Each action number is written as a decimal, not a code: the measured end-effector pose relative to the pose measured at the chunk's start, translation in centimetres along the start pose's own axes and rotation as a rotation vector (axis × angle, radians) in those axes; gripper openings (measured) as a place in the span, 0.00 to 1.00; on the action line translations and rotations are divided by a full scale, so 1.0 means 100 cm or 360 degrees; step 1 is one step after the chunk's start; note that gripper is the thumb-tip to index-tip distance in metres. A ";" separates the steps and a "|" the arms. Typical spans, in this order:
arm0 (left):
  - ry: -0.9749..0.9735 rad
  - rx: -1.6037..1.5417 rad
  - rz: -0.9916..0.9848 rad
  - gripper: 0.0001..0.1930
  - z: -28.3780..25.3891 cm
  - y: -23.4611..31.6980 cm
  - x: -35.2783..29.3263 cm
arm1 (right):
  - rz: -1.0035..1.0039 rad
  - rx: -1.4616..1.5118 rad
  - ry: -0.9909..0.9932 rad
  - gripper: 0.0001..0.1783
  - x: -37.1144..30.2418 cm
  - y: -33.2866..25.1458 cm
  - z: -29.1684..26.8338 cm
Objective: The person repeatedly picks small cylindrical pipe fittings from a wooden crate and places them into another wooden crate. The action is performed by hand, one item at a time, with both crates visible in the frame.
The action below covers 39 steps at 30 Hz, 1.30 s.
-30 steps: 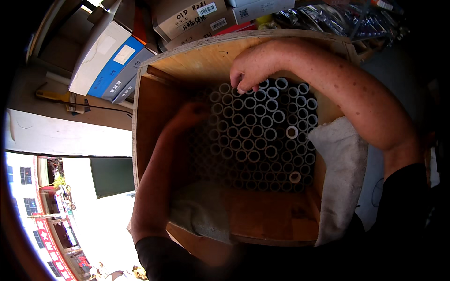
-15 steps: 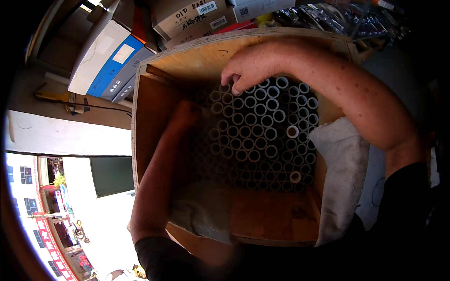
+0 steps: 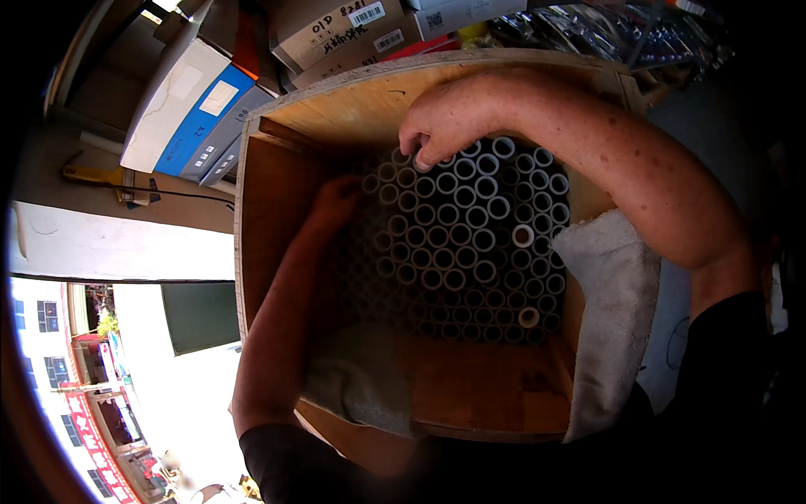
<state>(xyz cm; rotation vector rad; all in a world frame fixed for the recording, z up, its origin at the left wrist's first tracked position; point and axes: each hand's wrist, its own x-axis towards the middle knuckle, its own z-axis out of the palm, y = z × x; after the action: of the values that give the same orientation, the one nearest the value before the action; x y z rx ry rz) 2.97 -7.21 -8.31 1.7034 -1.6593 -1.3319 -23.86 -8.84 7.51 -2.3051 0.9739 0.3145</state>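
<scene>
Many pale, hollow tubes (image 3: 454, 210) stand packed upright in a deep wooden box (image 3: 483, 382), their round open ends facing up. My right hand (image 3: 441, 137) bends over the far rows from the right. Its thumb and fingers curl down at the tube rims; what they hold, if anything, is hidden. At the box's left wall, my left hand (image 3: 334, 204) reaches down beside the left tubes. Shadow and haze blur its fingers. Two tubes at the right, one with a whiter rim (image 3: 523, 236) and one with a pinkish rim (image 3: 528, 317), look filled inside.
A grey cloth (image 3: 615, 311) drapes over the right wall, and another cloth (image 3: 361, 370) lies at the near left. Cardboard boxes (image 3: 327, 29) and a blue-and-white carton (image 3: 189, 113) stand behind. A yellow-handled brush (image 3: 101, 173) lies left. Plastic-wrapped items (image 3: 579, 34) sit at the far right.
My left hand has shifted slightly up and left, and more of a tube rim shows beside its fingers. My right hand stays almost where it was.
</scene>
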 end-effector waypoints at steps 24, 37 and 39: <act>-0.0268 -0.0522 -0.0070 0.28 0.006 0.026 -0.012 | 0.0000 0.0040 -0.0029 0.22 0.000 0.000 0.000; -0.0344 -0.0667 -0.0056 0.32 0.011 0.022 -0.011 | -0.0019 -0.0016 -0.0018 0.22 0.000 0.001 0.001; -0.0362 -0.0690 -0.0051 0.32 0.012 0.021 -0.010 | -0.0016 -0.0013 -0.0022 0.22 0.000 0.001 0.000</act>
<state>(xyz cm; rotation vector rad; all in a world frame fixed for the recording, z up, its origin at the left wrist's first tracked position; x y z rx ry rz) 1.06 -6.33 -6.83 1.3685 -1.3265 -1.8010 -23.95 -8.83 7.46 -2.3113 0.9560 0.3302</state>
